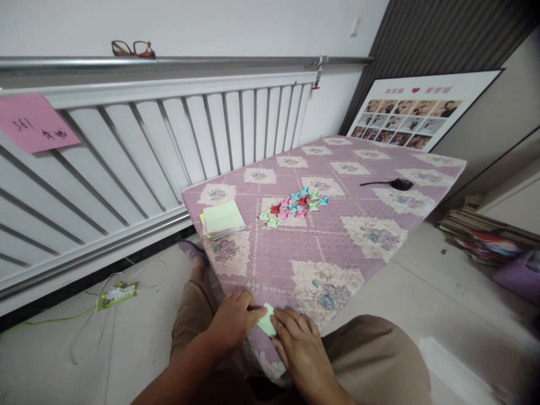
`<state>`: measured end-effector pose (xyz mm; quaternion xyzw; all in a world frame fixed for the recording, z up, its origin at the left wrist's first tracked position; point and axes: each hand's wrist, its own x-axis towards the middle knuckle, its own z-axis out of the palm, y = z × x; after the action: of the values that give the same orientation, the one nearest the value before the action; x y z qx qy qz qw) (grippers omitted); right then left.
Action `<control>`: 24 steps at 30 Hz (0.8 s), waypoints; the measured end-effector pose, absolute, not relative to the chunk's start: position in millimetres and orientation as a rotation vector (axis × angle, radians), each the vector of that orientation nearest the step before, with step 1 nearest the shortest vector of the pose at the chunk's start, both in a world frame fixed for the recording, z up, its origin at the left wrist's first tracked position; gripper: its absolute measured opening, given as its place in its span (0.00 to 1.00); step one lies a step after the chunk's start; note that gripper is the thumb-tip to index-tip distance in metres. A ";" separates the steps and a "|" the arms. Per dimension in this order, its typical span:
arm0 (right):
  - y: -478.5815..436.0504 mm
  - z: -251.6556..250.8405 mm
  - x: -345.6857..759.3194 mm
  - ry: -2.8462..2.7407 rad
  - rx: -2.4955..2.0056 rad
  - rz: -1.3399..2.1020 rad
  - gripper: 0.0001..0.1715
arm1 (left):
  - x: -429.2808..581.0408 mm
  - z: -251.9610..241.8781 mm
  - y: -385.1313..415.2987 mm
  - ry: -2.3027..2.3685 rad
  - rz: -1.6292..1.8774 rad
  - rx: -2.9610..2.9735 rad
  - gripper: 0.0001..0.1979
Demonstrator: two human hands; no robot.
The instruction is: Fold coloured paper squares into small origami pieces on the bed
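Note:
A small light-green paper (267, 319) lies at the near edge of a low table covered by a pink floral cloth (337, 247). My left hand (234, 320) presses on the paper's left side with curled fingers. On the paper's right side rests my right hand (299, 343), fingers together and bent down onto it. Most of the paper is hidden under the two hands. Further back on the cloth sits a stack of coloured paper squares (223, 219), topped by a pale yellow-green sheet. Beside the stack lies a cluster of several small folded paper stars (295, 205) in green, red, pink and blue.
A black object with a thin tail (399, 184) lies far right on the cloth. A white radiator (169, 140) runs behind, with a pink note (34, 124) and glasses (133, 49) on its rail. A framed photo collage (405, 112) leans at the back; books (476, 236) and cables (118, 292) lie on the floor.

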<state>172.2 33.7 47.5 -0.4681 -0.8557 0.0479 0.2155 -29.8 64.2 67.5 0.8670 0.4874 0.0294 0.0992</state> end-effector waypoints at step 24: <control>34.2 71.3 161.6 -2.288 -1.533 0.442 0.22 | -37.0 41.5 58.4 1.153 0.384 2.898 0.06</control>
<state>161.6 34.2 71.3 -0.5412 -0.8075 0.1561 0.1753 -37.0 58.4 41.5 0.9222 0.3670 0.1221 -0.0006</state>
